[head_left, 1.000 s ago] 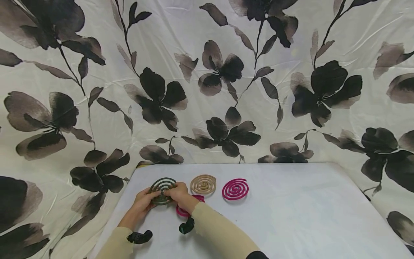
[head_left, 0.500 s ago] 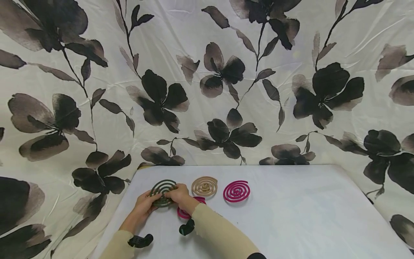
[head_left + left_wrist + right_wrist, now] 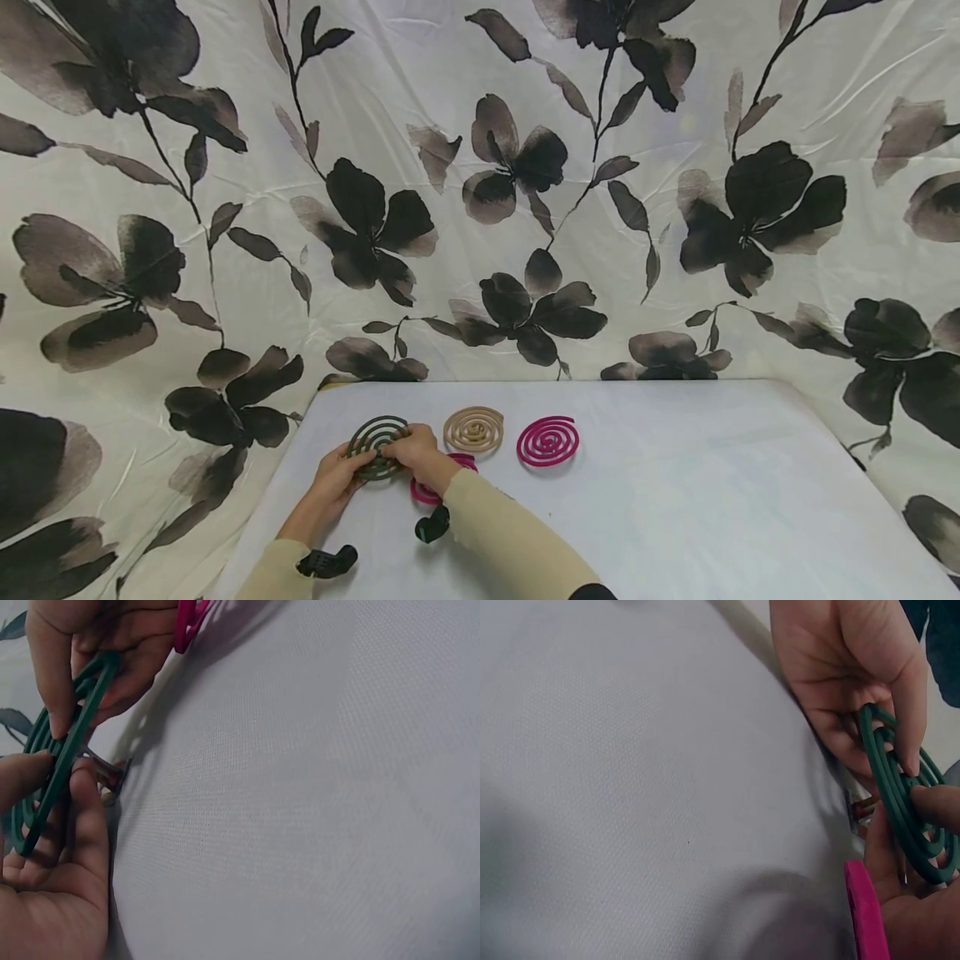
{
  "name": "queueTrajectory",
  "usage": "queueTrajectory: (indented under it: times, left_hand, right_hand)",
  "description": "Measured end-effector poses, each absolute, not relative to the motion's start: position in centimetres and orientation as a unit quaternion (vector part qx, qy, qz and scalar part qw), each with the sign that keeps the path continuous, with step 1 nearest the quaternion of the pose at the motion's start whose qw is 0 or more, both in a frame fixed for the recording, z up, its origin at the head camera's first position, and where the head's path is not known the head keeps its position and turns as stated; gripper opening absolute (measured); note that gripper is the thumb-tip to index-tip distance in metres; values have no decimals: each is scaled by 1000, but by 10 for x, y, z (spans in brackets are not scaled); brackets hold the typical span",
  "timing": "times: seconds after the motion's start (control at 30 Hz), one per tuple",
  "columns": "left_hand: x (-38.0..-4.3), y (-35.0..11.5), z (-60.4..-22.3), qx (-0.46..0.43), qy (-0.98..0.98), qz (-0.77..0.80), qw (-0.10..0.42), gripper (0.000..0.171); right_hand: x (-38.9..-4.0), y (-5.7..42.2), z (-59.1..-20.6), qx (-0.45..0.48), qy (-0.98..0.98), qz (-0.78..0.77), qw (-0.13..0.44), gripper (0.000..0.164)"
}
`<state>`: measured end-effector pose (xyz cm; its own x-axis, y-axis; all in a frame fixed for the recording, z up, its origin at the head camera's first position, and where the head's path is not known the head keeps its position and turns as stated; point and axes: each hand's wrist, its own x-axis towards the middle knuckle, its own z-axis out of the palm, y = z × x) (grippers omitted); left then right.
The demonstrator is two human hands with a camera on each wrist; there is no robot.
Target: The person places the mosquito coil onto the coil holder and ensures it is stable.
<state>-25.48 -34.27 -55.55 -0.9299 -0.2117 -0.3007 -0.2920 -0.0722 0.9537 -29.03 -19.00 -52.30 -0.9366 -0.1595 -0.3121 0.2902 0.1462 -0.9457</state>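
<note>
A dark green mosquito coil [image 3: 379, 432] is held up at the table's left side, between both hands. My left hand [image 3: 328, 482] pinches its left part, thumb on the face and fingers behind. My right hand [image 3: 414, 448] grips the right part, its thumb close to the middle of the spiral. The left wrist view shows the green coil [image 3: 73, 742] tilted nearly edge-on, with thumbs meeting near its centre. Under my right wrist a magenta coil [image 3: 424, 493] is partly hidden; its edge [image 3: 864, 911] also shows in the right wrist view.
A tan coil [image 3: 474, 429] and another magenta coil [image 3: 548, 441] lie to the right on the white table [image 3: 690, 492]. Behind the table hangs a floral cloth [image 3: 517, 325]. A small shiny object [image 3: 857, 810] shows behind the hands, partly hidden.
Both hands keep their hold on the green coil with hardly any movement. The whole view has shifted slightly; the coils on the table stay put.
</note>
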Motion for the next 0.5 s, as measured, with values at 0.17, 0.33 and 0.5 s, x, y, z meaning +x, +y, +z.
queueTrajectory:
  times: [0.17, 0.33, 0.5]
  left_hand:
    - [-256, -342, -559, -184, 673, 715, 29, 67]
    - [-256, -341, -560, -187, 673, 715, 29, 66]
    - [-254, -342, -559, -192, 668, 718, 36, 67]
  right_hand:
    - [-295, -191, -528, 48, 735, -654, 170, 24]
    - [-296, -192, -530, 45, 742, -649, 163, 23]
    - [-295, -193, -528, 46, 747, -643, 162, 23]
